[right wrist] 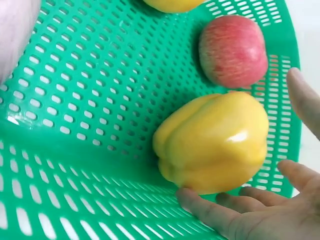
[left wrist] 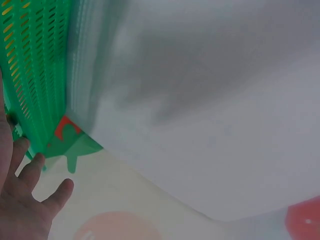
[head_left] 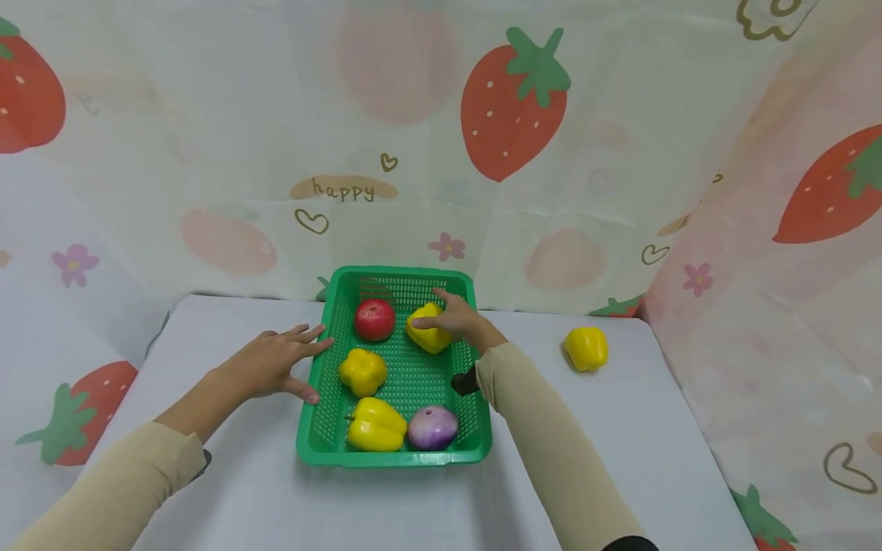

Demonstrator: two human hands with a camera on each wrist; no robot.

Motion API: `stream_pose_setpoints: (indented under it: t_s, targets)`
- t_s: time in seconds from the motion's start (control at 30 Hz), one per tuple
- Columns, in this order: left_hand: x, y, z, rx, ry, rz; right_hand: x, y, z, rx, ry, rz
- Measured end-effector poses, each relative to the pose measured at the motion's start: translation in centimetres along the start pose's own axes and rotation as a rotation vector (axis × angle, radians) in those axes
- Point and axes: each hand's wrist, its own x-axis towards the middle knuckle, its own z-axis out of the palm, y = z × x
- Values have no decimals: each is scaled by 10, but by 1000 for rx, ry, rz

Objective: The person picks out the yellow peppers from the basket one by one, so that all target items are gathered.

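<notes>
The pepper (right wrist: pixel 212 142) lies by the spread fingers of the right hand (head_left: pixel 463 317), apparently at grasp or release; lifting would call for closing them. The left hand (head_left: pixel 276 362) is spread beside the basket (head_left: pixel 394 459).

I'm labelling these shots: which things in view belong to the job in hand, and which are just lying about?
Likely the job:
Green basket, left hand at its left rim
Back yellow pepper inside, right hand at it

Seemingly just lying about:
Red apple, purple vegetable, middle yellow pepper and front yellow pepper, in the basket
Lone yellow pepper on the table
</notes>
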Motion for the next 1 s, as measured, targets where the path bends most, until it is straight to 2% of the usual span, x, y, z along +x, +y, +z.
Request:
stream_pose_setpoints:
  t_s: [0.33, 0.77, 0.87, 1.0]
  targets:
    - [1, 4, 1, -15, -14, 1, 9, 10, 13, 7, 21, 56]
    - [1, 3, 0, -12, -8, -4, 15, 15, 19, -32, 68, -35]
    - [0, 2, -1, -13, -10, -5, 15, 14, 18, -57, 59, -44]
    - [-2, 2, -2, -15, -9, -6, 14, 10, 17, -65, 8, -24]
